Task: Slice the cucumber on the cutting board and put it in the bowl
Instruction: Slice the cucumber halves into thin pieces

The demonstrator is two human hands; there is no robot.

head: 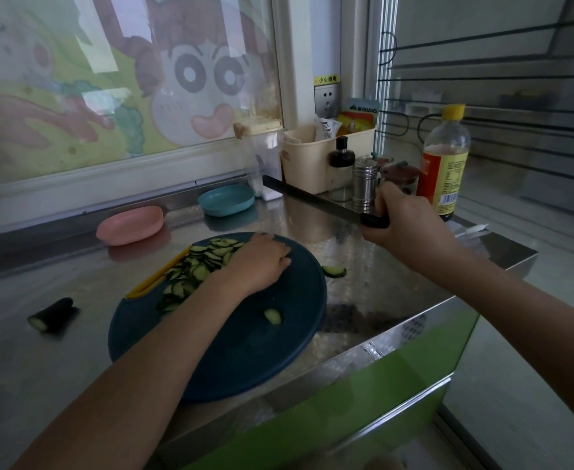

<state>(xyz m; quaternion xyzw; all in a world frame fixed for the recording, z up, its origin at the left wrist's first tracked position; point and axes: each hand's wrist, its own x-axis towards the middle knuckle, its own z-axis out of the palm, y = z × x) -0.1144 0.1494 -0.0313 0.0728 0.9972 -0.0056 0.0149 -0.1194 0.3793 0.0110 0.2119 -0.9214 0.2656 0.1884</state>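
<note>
Cutting board [245, 351] sits close to the counter's [363, 266] front edge, lower centre, with one loose slice [272, 316] on it. Left hand [258, 266], palm down with fingers nearly flat, rests on the cucumber slices [197, 266] heaped mid-frame, likely gathering them. Right hand [411, 228] grips the knife [312, 200], held clear at right. Pink bowl [129, 225] and blue bowl [226, 200] stand beyond, and a strip of counter separates board and bowls.

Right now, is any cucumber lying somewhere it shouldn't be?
Yes. One cucumber slice lies off the cutting board, on the steel counter just past the board's right edge. A cucumber end piece lies on the counter left of the board. The other slices are all on the board.
</note>
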